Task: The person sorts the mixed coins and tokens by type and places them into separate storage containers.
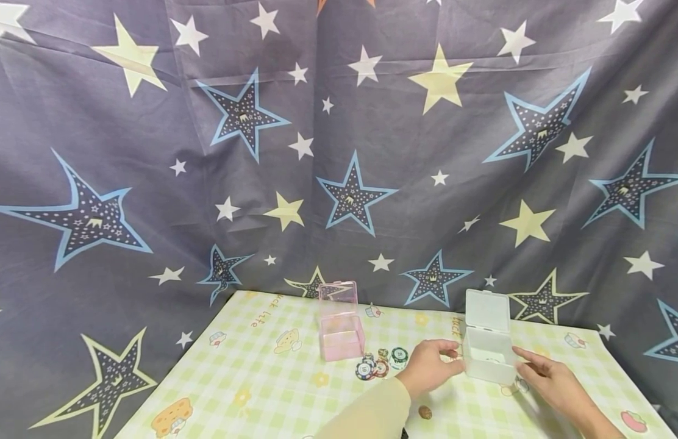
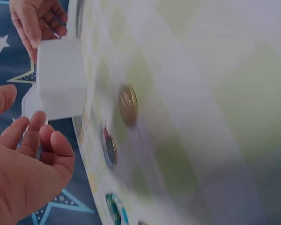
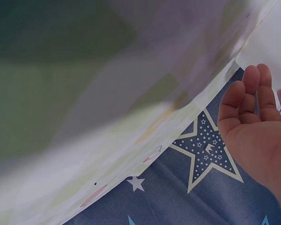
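Observation:
A small white translucent box [image 1: 488, 356] with its lid raised stands on the checked tablecloth [image 1: 273, 390]. My left hand [image 1: 432, 364] sits at the box's left side with its fingers loosely curled, holding nothing. My right hand [image 1: 544, 372] reaches the box's right side with nearly straight fingers. In the left wrist view, the box [image 2: 61, 79] lies between my left hand [image 2: 28, 159] and the right hand's fingertips [image 2: 33, 35], which touch it. The right wrist view shows my right hand [image 3: 255, 126] relaxed beside the box [image 3: 276, 37].
A pink clear box [image 1: 341, 332] with its lid up stands at the table's middle. Several poker chips [image 1: 380, 364] lie just left of my left hand. A brown coin [image 1: 424, 413] lies near my left forearm. A star-patterned cloth [image 1: 339, 152] hangs behind the table.

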